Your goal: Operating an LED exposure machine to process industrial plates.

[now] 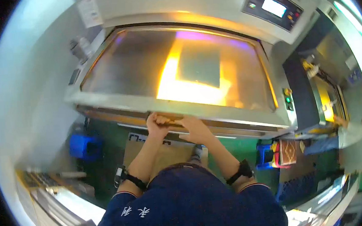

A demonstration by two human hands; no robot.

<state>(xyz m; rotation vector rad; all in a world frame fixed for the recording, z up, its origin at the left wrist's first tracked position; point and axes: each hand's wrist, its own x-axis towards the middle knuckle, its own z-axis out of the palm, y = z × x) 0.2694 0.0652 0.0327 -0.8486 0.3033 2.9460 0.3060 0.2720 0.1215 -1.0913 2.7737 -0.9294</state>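
My left hand (158, 125) is closed around a handle (173, 121) on the front edge of a large machine. Beside it, my right hand (197, 132) touches the same front edge, its thumb and fingers apart; some fingertips are hidden. Just beyond both hands lies the machine's wide, sheet-covered bed (122, 71) in a metal frame. Bright yellow light shines from its right half around a dark rectangular panel (199, 67).
A control panel with a lit screen (274, 7) is at the upper right. A green-lit button box (288, 99) sits on the frame's right corner. Blue stools (83, 146) stand on the floor. At the far right, another person (352, 131) works at a similar machine.
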